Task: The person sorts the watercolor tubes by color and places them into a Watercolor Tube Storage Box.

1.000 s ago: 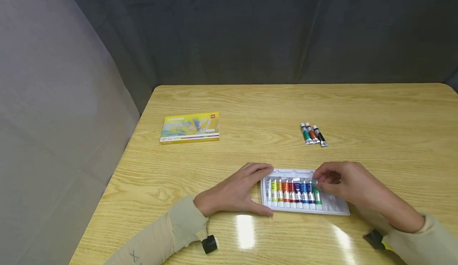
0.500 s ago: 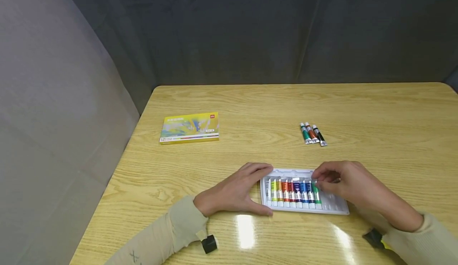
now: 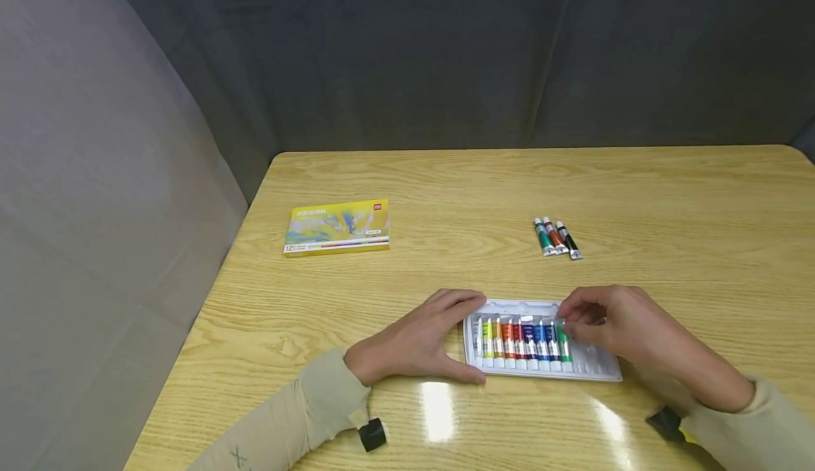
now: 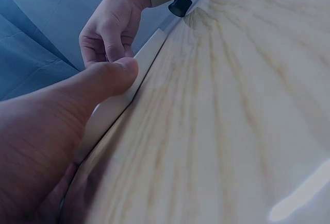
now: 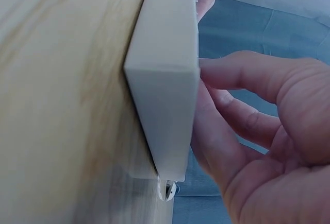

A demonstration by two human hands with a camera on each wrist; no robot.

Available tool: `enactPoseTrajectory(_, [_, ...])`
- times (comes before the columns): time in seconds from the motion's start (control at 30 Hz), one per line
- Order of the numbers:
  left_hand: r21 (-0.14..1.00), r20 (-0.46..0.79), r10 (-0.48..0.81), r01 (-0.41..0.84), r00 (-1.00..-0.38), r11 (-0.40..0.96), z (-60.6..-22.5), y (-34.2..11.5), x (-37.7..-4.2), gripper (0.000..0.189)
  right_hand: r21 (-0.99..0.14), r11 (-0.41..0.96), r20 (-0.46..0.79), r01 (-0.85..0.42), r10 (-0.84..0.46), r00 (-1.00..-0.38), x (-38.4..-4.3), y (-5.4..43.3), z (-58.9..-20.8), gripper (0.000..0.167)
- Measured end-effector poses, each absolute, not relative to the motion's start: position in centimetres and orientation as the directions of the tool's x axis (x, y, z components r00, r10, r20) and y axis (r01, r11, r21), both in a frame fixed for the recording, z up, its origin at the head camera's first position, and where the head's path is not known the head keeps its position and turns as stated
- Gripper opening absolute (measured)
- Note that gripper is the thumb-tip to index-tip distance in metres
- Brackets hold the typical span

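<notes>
A white plastic paint tray (image 3: 528,376) lies on the table, holding a row of paint tubes from white through yellow, red and blue to green. My left hand (image 3: 423,340) holds the tray's left end, thumb on the near edge and fingers on the far edge. At the right end of the row is a light green paint tube (image 3: 565,351). The thumb and fingers of my right hand (image 3: 627,326) pinch its upper end, which they hide. In the right wrist view the tray's side wall (image 5: 162,90) blocks sight of the tubes.
Three loose paint tubes, dark green (image 3: 544,237), brown (image 3: 556,236) and black (image 3: 569,240), lie beyond the tray. A yellow paint box (image 3: 337,227) lies flat at the left of the wooden table (image 3: 446,174). A dark curtain hangs behind the far edge.
</notes>
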State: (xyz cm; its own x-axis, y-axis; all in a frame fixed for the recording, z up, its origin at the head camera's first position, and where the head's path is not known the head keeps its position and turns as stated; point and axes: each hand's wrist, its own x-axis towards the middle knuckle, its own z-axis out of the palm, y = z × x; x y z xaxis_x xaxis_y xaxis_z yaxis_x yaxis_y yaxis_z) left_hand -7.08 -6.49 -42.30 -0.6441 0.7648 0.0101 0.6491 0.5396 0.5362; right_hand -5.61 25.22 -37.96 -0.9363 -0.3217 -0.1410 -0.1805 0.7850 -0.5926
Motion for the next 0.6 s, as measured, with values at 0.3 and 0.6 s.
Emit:
enactPoseTrajectory(0.3, [0.542, 0.014, 0.768, 0.65, -0.641, 0.533, -42.27, -6.56, -7.08, 0.109, -0.582, 0.791, -0.125, -0.187, -0.315, -0.941, -5.55, 25.19, -37.92, 0.01])
enactPoseTrajectory(0.6, [0.547, 0.013, 0.769, 0.648, -0.639, 0.53, -42.21, -6.55, -7.11, 0.109, -0.577, 0.788, -0.095, -0.212, -0.323, -0.942, -5.63, 25.42, -37.83, 0.011])
